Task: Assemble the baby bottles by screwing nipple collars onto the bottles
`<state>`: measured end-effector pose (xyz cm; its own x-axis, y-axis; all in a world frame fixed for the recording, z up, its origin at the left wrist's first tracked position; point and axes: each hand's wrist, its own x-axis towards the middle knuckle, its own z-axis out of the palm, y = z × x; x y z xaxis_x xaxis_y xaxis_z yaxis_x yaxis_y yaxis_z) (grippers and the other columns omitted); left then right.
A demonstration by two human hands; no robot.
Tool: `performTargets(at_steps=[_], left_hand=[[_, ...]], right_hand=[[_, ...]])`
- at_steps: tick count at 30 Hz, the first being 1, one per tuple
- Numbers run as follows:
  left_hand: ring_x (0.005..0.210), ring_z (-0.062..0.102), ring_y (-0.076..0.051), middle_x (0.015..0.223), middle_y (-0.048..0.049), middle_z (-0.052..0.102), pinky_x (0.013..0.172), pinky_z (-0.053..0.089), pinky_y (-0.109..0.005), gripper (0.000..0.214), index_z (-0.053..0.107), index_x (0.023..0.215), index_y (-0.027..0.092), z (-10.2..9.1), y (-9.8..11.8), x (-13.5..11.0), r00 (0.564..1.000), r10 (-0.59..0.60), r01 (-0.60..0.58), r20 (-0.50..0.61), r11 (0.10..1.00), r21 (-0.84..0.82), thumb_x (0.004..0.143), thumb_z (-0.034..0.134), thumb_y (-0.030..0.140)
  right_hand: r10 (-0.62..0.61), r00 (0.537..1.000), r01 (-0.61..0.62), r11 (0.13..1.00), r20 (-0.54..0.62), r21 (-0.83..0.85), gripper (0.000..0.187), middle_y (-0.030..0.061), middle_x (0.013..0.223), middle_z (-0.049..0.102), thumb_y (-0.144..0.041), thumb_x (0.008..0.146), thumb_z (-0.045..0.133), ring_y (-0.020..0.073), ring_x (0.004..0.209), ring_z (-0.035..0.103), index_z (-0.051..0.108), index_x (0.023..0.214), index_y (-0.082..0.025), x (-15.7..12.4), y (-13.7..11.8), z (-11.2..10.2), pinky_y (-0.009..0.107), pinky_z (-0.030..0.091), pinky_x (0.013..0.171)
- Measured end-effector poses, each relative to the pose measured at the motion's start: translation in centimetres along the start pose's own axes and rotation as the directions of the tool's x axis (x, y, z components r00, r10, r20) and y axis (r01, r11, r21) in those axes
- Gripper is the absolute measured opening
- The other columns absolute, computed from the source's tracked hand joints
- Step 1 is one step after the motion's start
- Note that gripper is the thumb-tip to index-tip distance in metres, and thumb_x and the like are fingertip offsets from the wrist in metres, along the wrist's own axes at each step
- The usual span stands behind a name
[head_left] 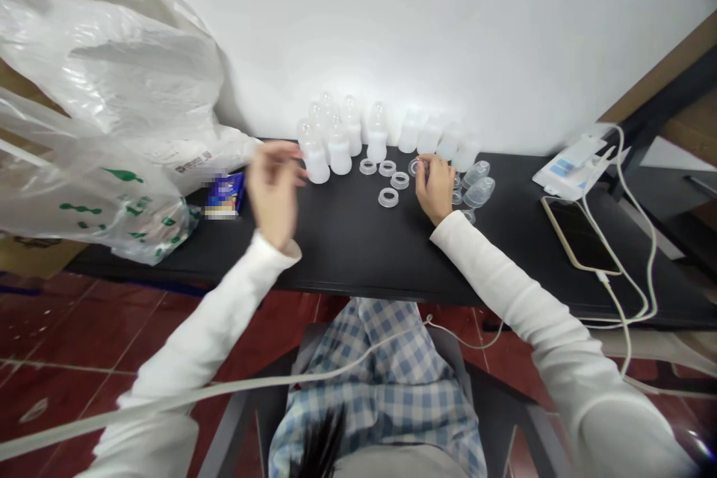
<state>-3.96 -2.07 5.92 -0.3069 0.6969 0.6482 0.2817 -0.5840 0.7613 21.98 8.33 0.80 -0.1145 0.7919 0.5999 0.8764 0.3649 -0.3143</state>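
Observation:
My left hand (272,190) hovers over the black table (347,254), blurred by motion, just left of a group of small white bottles (339,142) with clear caps. My right hand (435,187) rests on the table with its fingers curled round a clear ring (417,166). Loose clear rings (388,196) lie between the two hands. More white bottles without caps (431,136) stand along the wall, and clear dome caps (478,190) lie to the right of my right hand.
Large plastic bags (106,127) fill the table's left end, with a small blue packet (225,194) beside them. A phone (579,233) on a white cable and a white box (571,163) lie at the right. A white wall stands behind.

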Motion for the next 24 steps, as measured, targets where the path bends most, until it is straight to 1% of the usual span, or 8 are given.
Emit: performTargets(at_steps=[2, 4, 8, 11, 14, 18, 21, 24], left_hand=[[0.079, 0.063, -0.009, 0.104, -0.0018, 0.065, 0.07, 0.053, -0.022, 0.017, 0.062, 0.109, 0.02, 2.3, -1.6, -0.6, 0.982, -0.059, 0.035, 0.18, 0.99, 0.135, 0.091, 0.061, 0.019], [0.103, 0.064, -0.019, 0.119, -0.0081, 0.062, 0.092, 0.054, -0.033, 0.036, 0.059, 0.119, 0.019, 5.0, -3.0, -1.1, 0.9, -0.122, -0.011, 0.419, 0.953, 0.301, 0.084, 0.069, 0.021], [0.117, 0.058, -0.033, 0.12, -0.0129, 0.057, 0.108, 0.045, -0.05, 0.051, 0.059, 0.117, 0.016, 9.4, -5.0, -1.5, 0.766, -0.207, -0.092, 0.608, 0.902, 0.422, 0.073, 0.081, 0.027], [0.103, 0.062, -0.026, 0.106, -0.0074, 0.06, 0.1, 0.05, -0.042, 0.032, 0.059, 0.102, 0.019, 11.2, -6.2, -1.4, 0.782, -0.214, 0.01, 0.585, 0.944, 0.331, 0.076, 0.077, 0.022], [0.079, 0.063, -0.017, 0.087, -0.0028, 0.063, 0.081, 0.053, -0.033, 0.031, 0.056, 0.097, 0.019, 11.7, -7.2, -1.1, 0.83, -0.339, 0.326, 0.443, 0.939, 0.108, 0.08, 0.077, 0.033], [0.066, 0.065, -0.013, 0.074, -0.0017, 0.067, 0.065, 0.052, -0.027, 0.03, 0.049, 0.088, 0.02, 11.2, -7.9, -0.2, 0.709, -0.558, 0.686, 0.432, 0.688, -0.237, 0.09, 0.065, 0.045], [0.071, 0.069, -0.014, 0.077, -0.004, 0.071, 0.072, 0.055, -0.027, 0.03, 0.051, 0.089, 0.018, 10.9, -7.6, 0.1, 0.657, -0.589, 0.751, 0.472, 0.567, -0.338, 0.093, 0.064, 0.046], [0.074, 0.07, -0.014, 0.079, -0.0035, 0.071, 0.078, 0.057, -0.03, 0.032, 0.053, 0.088, 0.018, 11.0, -7.0, -0.2, 0.659, -0.575, 0.75, 0.486, 0.557, -0.358, 0.09, 0.068, 0.046]], right_hand=[[-0.001, 1.0, 0.001, 0.999, -0.018, 0.041, 0.041, 0.0136, 0.109, 0.067, -0.034, 0.104, 0.026, 0.0245, 0.1, 0.059, 0.059, 0.117, -0.014, -0.1, 0.0, 0.1, 0.04, 0.038, 0.095], [0.008, 1.0, -0.006, 0.997, -0.027, 0.074, 0.04, 0.0108, 0.096, 0.067, -0.036, 0.104, 0.027, 0.023, 0.092, 0.06, 0.059, 0.114, -0.015, -0.1, 0.0, 0.0, 0.039, 0.04, 0.092], [0.041, 0.999, -0.039, 0.988, -0.015, 0.147, 0.04, 0.0049, 0.079, 0.06, -0.037, 0.104, 0.025, 0.0203, 0.078, 0.058, 0.058, 0.11, -0.016, -0.3, -0.2, -0.1, 0.038, 0.043, 0.087], [0.069, 0.998, -0.068, 0.97, 0.003, 0.234, 0.04, 0.0045, 0.08, 0.061, -0.039, 0.104, 0.023, 0.0191, 0.073, 0.057, 0.054, 0.114, -0.016, -0.5, -0.1, 0.1, 0.036, 0.047, 0.082], [0.093, 0.995, -0.095, 0.94, 0.02, 0.326, 0.039, 0.007, 0.088, 0.064, -0.039, 0.105, 0.021, 0.0182, 0.076, 0.061, 0.047, 0.121, -0.016, -0.7, -0.1, 0.3, 0.033, 0.049, 0.078], [0.04, 0.999, -0.052, 0.901, 0.037, 0.431, 0.039, 0.0089, 0.096, 0.065, -0.041, 0.105, 0.018, 0.0169, 0.08, 0.063, 0.042, 0.123, -0.016, -1.2, -0.3, 0.5, 0.032, 0.052, 0.08], [-0.084, 0.991, 0.024, 0.877, 0.102, 0.481, 0.04, 0.011, 0.107, 0.065, -0.046, 0.105, 0.022, 0.0173, 0.086, 0.065, 0.043, 0.123, -0.018, -1.7, -0.5, 0.4, 0.033, 0.052, 0.08], [-0.211, 0.963, 0.109, 0.875, 0.169, 0.472, 0.039, 0.012, 0.112, 0.064, -0.046, 0.105, 0.025, 0.0193, 0.094, 0.064, 0.046, 0.124, -0.02, -1.9, -0.7, 0.3, 0.035, 0.051, 0.086]])
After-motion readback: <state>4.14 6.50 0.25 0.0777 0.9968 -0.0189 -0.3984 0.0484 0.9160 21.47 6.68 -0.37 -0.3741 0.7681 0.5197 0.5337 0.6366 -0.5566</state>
